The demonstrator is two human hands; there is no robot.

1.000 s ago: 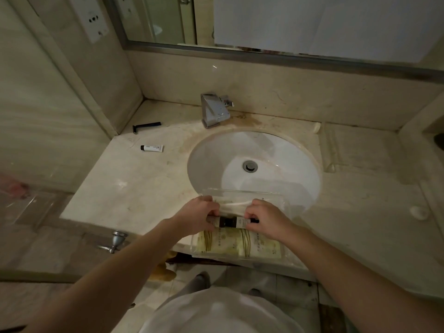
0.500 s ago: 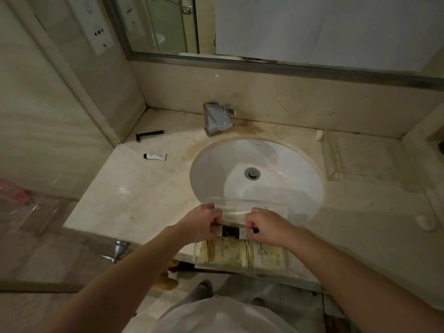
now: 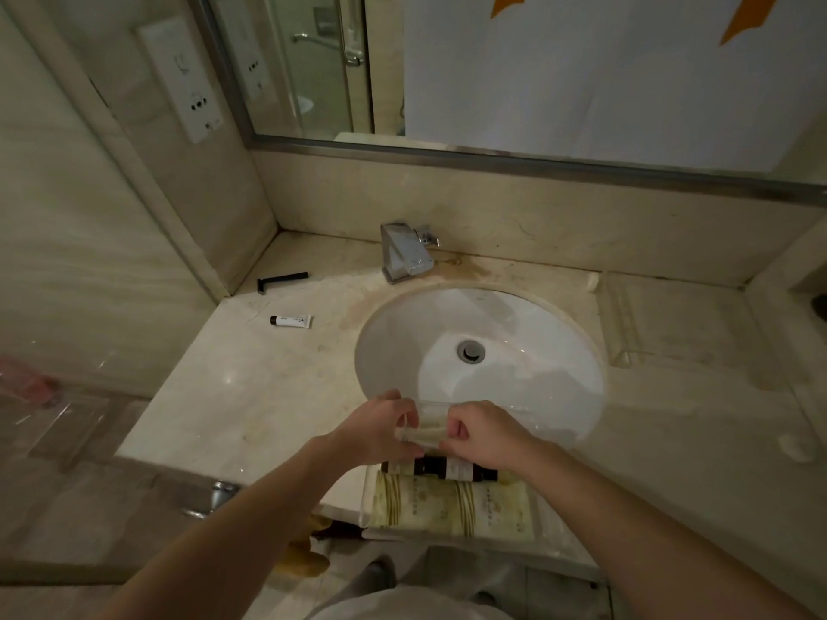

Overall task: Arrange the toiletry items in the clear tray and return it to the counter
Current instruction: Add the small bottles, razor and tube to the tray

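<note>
A clear tray [image 3: 543,530] sits on the counter's front edge, partly over the sink [image 3: 483,346]. In it lie cream packets with green stripes [image 3: 452,505] and dark little bottles with white labels [image 3: 452,468] just behind them. My left hand [image 3: 380,429] and my right hand [image 3: 483,434] meet above the tray's far side, both pinching a pale, clear-wrapped item [image 3: 423,429] between them. On the counter at the far left lie a black razor [image 3: 283,280] and a small white tube with a black cap [image 3: 291,321].
A chrome tap [image 3: 405,252] stands behind the sink. A second clear tray [image 3: 626,324] rests on the counter at the right, with a small white round thing [image 3: 799,447] nearer the front. A mirror and wall sockets are above.
Both hands have let go of the dark bottles, which now lie in the tray, and have moved up to hold a pale wrapped item. The view has tilted upward.
</note>
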